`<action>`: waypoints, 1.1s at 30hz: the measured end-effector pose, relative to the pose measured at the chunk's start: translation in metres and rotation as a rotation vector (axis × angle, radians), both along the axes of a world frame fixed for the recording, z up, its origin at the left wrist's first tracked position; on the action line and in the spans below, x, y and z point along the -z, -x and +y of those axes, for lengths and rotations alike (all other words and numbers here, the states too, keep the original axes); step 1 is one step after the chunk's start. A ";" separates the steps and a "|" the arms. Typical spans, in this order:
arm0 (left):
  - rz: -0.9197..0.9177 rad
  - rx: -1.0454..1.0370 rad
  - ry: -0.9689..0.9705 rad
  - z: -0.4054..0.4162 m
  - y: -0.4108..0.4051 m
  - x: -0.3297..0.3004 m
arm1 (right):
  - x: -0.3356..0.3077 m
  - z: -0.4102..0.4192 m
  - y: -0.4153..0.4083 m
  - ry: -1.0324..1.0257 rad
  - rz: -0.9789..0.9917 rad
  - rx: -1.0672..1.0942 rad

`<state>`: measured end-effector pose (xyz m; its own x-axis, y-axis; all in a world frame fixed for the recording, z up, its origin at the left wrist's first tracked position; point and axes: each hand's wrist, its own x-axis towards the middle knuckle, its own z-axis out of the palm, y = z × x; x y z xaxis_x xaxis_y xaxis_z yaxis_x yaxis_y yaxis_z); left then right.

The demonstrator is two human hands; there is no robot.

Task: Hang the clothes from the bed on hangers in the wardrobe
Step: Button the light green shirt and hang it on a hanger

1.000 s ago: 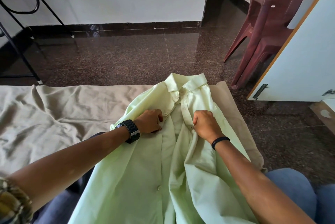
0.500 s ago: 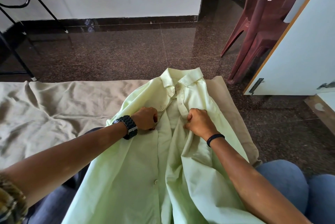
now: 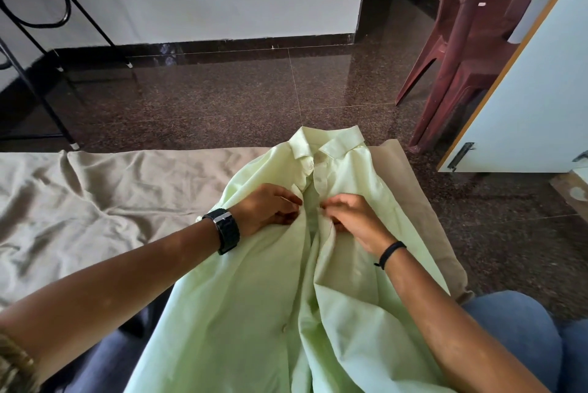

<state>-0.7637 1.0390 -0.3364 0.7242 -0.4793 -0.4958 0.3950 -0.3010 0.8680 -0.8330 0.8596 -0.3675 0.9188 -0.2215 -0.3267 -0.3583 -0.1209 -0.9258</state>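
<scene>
Just below the shirt [image 3: 254,313] collar, our left hand [image 3: 264,208] and right hand [image 3: 353,221], fingers curled, pinch the placket edges, probably at a button.

Both hands, left [image 3: 267,209] and right [image 3: 353,221], pinching the pale green shirt [image 3: 254,313] placket on the bed [image 3: 95,201].

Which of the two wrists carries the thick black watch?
The left wrist: a broad black link-strap watch sits just behind the left hand. The right hand has only a thin black cord band behind it.
</scene>
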 end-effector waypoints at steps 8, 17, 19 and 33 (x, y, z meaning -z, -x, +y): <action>0.007 -0.084 -0.096 -0.005 0.007 0.024 | 0.020 0.014 0.003 0.677 -0.047 -0.127; -0.017 -0.060 -0.160 -0.007 0.009 0.025 | 0.013 0.020 -0.006 0.842 0.042 -0.190; -0.007 -0.063 -0.146 -0.006 0.009 0.024 | 0.011 0.016 -0.006 0.767 0.031 -0.129; 0.051 -0.076 -0.070 -0.002 0.010 0.020 | 0.012 0.016 -0.008 0.723 0.052 -0.062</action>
<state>-0.7741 1.0367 -0.3564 0.7300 -0.3871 -0.5633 0.4625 -0.3272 0.8241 -0.8245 0.8758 -0.3792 0.9240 -0.3465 -0.1619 -0.3722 -0.7175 -0.5888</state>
